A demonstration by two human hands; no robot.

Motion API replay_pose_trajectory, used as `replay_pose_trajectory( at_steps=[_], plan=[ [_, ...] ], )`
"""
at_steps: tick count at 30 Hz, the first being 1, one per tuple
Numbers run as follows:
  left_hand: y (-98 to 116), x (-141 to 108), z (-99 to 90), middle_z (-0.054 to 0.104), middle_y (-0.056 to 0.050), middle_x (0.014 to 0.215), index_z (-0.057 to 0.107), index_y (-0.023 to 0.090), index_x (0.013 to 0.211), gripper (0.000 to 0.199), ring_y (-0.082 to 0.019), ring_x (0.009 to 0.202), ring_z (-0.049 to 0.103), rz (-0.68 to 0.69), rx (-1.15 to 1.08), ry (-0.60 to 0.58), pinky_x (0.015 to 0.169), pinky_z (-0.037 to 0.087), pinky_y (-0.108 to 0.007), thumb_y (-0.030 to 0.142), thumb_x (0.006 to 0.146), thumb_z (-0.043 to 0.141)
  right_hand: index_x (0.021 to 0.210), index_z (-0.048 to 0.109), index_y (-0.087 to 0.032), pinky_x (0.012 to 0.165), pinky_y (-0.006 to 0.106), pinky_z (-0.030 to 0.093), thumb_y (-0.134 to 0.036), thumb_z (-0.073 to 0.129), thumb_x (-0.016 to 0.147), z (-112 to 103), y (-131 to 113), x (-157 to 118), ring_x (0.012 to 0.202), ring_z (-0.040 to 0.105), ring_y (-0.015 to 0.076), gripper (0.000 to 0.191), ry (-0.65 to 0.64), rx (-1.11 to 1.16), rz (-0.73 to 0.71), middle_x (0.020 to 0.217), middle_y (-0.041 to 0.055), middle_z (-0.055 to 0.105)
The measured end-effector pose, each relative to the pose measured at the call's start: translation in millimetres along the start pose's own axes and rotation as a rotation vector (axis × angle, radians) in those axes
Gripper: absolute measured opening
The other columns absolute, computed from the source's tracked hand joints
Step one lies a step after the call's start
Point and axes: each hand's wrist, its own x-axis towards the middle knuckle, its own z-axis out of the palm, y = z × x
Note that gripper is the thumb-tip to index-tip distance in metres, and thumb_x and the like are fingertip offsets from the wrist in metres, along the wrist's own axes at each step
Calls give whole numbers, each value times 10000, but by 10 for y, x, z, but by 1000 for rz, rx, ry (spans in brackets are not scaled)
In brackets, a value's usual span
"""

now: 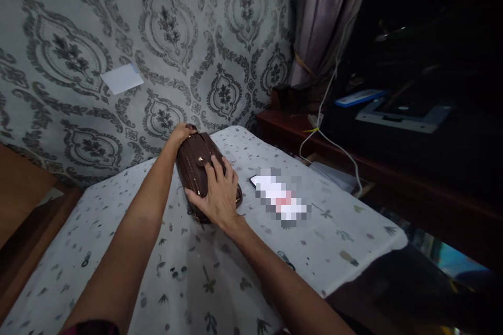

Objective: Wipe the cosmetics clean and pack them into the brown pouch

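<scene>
A brown leather-like bag (189,161) with gold-coloured zips and a round stud lies on a white patterned cloth (184,277). At its far end, my left hand (181,133) is closed around the corner by a dark loop or strap; its fingertips are partly hidden. My right hand (220,191) rests on the bag's near top side, fingers spread and thumb stretched to the left. Just right of the bag lies a phone (252,181) with a lit screen, mostly blurred out.
Behind the cloth-covered surface stands a wall with grey damask wallpaper (168,26), with a white card (122,79) on it. To the right, a white cable (327,89) hangs over a dark red wooden desk (283,121) with an open drawer. Brown wooden furniture (23,193) borders the left.
</scene>
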Motion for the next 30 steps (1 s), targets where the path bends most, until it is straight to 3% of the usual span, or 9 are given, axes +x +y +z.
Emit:
replay_pose_trajectory(
  at_steps=[7,17,25,30],
  plan=[
    [-18,-42,-10,623,-9,577,580,181,561,152,-153,590,565,70,-138,59,636,419,-277,216,672,677,1356,576,-147,1089,564,353,-578,706,785,8,-7,5,1423,354,401,727,13,-6,5,1514,166,509],
    [-31,-111,-29,667,-33,623,609,169,623,163,-164,630,624,102,-276,55,653,473,-270,298,688,684,1365,562,-152,1095,559,347,-574,710,785,15,-4,-2,1423,347,393,733,26,-7,-11,1518,156,504],
    [7,-120,-27,691,-46,681,633,156,732,115,-162,692,653,94,-213,49,686,500,-252,270,716,636,1392,539,-144,1098,557,344,-627,688,795,28,21,-4,1423,338,396,781,15,-21,-19,1532,181,471],
    [-72,-191,-185,680,-30,698,640,165,784,110,-160,683,637,55,-71,56,625,469,-231,240,722,589,1393,530,-132,1116,551,331,-641,650,825,27,49,-7,1437,320,386,772,31,-9,-43,1537,191,456]
  ],
)
